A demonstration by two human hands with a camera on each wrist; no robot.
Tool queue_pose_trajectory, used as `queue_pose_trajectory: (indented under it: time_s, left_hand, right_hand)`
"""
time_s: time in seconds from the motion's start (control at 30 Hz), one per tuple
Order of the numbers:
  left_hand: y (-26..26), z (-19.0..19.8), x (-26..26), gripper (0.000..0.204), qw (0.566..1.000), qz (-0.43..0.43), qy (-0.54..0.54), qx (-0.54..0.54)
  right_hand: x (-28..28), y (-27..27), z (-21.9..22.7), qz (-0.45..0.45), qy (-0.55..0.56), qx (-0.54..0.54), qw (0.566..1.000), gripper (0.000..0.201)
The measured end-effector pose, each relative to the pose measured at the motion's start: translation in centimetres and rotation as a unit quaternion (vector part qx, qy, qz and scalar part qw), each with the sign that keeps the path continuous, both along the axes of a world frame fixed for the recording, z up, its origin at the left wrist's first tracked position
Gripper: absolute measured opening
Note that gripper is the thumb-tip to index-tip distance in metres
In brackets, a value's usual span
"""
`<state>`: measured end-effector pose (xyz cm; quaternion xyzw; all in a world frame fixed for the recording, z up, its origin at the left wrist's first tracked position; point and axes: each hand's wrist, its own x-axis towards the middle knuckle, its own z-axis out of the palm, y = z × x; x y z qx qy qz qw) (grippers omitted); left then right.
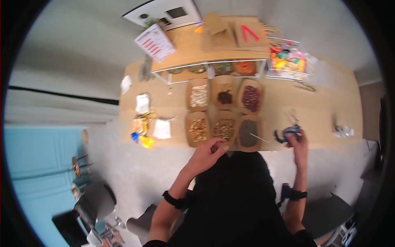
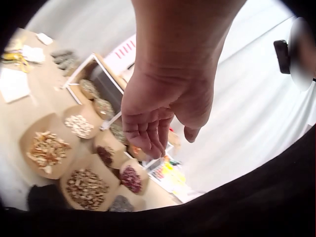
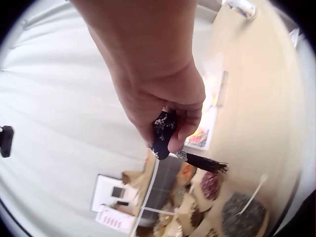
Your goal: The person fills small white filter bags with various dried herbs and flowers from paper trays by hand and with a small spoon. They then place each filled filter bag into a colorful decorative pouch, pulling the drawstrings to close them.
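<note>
My right hand (image 1: pixel 301 145) grips a small dark blue sachet with a white floral pattern (image 3: pixel 164 132) above the right part of the table. A black tassel (image 3: pixel 206 163) hangs from the sachet, and a thin cord loop shows beyond it in the head view. Loosely bent and holding nothing, my left hand (image 1: pixel 205 157) hovers at the table's front edge. Nearest to it are the paper tray of brown chopped pieces (image 1: pixel 224 128) and the tray of tan slices (image 1: pixel 198 129). A grey powdery filling (image 1: pixel 248 133) with a white stick (image 1: pixel 258 138) lies in the front right tray.
Behind are trays of white pieces (image 1: pixel 199 95), dark brown bits (image 1: pixel 224 97) and purple-red petals (image 1: pixel 251 99). A wooden shelf (image 1: pixel 185 45) stands at the back beside a wire basket of colourful pouches (image 1: pixel 288 61). White cards (image 1: pixel 162 129) and yellow tassels (image 1: pixel 146 142) lie left.
</note>
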<state>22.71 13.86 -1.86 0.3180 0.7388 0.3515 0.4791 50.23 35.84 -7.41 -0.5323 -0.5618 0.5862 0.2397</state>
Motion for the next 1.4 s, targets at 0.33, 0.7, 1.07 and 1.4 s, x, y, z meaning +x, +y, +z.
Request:
queue_pose_trajectory:
  time_s: [0.33, 0.7, 1.07, 1.4]
  left_hand:
    - [2.0, 4.3, 0.5, 0.026, 0.967, -0.066, -0.139, 0.203]
    - [-2.6, 6.4, -2.9, 0.015, 0.96, -0.136, -0.027, 0.243]
    - [-3.1, 7.2, -3.6, 0.011, 0.943, -0.22, 0.02, 0.251]
    - [-2.4, 6.8, -3.2, 0.011, 0.935, -0.256, 0.011, 0.246]
  right_hand:
    - [-9.8, -11.2, 11.1, 0.217, 0.125, -0.01, 0.968, 0.033]
    - [-11.2, -14.0, 14.0, 0.231, 0.136, -0.063, 0.961, 0.019]
    - [-10.5, -14.3, 13.3, 0.259, 0.171, -0.178, 0.934, 0.018]
    - [-9.4, -14.1, 11.7, 0.268, 0.204, -0.203, 0.919, 0.012]
